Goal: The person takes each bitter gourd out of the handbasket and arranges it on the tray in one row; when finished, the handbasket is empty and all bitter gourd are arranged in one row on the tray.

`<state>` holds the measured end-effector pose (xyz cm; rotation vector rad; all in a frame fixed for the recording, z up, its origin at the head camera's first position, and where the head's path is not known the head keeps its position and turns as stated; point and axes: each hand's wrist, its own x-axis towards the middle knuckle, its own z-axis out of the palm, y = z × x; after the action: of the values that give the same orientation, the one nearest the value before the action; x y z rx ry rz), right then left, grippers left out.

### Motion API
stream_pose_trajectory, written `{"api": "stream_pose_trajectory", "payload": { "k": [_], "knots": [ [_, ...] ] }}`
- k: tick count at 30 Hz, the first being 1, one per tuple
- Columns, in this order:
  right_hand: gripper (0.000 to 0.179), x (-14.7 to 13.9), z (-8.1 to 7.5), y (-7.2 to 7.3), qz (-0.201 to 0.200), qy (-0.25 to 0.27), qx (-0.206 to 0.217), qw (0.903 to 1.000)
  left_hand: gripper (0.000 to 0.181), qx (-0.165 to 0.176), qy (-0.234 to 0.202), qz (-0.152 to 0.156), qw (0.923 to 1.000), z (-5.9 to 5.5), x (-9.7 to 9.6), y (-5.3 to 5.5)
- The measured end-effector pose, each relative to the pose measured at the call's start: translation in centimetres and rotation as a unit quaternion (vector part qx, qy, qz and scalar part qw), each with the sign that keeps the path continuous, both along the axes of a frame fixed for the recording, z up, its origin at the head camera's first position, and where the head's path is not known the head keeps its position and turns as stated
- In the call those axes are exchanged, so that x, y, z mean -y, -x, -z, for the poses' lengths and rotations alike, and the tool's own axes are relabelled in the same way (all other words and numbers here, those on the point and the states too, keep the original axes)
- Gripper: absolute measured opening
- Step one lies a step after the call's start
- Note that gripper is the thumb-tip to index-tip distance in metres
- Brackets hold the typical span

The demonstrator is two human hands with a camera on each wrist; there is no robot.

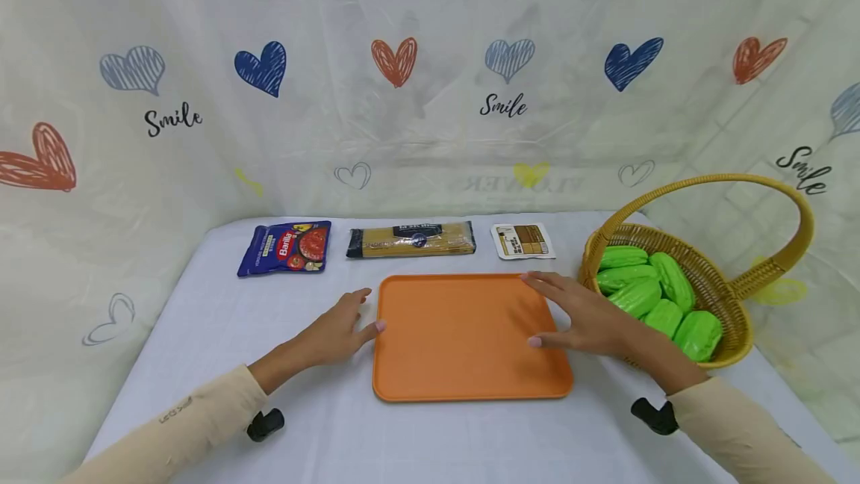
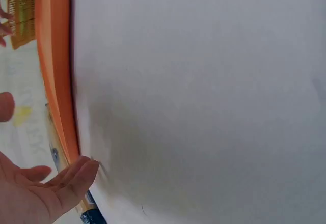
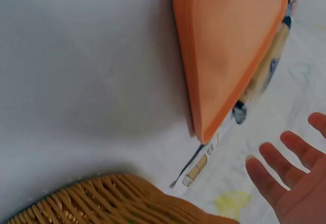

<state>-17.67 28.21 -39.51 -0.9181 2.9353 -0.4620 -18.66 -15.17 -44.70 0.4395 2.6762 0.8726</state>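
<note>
An orange rectangular tray (image 1: 463, 338) lies flat on the white-covered table. At its left edge is my left hand (image 1: 336, 331), with the fingers apart and the thumb near the rim; I cannot tell whether it touches. My right hand (image 1: 581, 316) is over the tray's right side, its fingers spread and holding nothing. In the left wrist view, the left hand's fingers (image 2: 76, 180) extend beside the tray's side wall (image 2: 58, 81). The right wrist view has the right hand (image 3: 298, 178) apart from the tray (image 3: 229, 46), palm showing.
Behind the tray lie a blue Barilla pouch (image 1: 287, 247), a spaghetti pack (image 1: 413, 240) and a small white pack with a brown label (image 1: 522, 241). To the right stands a wicker basket (image 1: 735, 320) with a tall handle, holding several bright green ridged things (image 1: 634, 296).
</note>
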Motion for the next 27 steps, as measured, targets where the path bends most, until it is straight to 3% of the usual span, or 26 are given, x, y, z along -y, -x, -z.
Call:
{"api": "stream_pose_trajectory", "payload": {
  "k": [5, 12, 18, 27],
  "knots": [
    [0.085, -0.9, -0.9, 0.0, 0.017, 0.039, 0.042, 0.9982, 0.074, 0.076, -0.067, -0.069, 0.9925, 0.2, -0.6, 0.4],
    [0.072, -2.3, -2.2, -0.2, 0.031, 0.076, 0.064, 0.9946, 0.072, 0.161, -0.146, -0.122, 0.9685, 0.7, -1.4, 0.5],
    [0.051, -3.7, -3.3, -0.2, 0.039, 0.097, 0.047, 0.9934, 0.073, 0.181, -0.175, -0.141, 0.9575, 1.0, -1.8, 0.3],
    [0.04, -6.3, -5.7, -0.3, 0.047, 0.109, 0.053, 0.9915, 0.07, 0.161, -0.182, -0.142, 0.9597, 1.4, -2.4, 0.2]
  ]
}}
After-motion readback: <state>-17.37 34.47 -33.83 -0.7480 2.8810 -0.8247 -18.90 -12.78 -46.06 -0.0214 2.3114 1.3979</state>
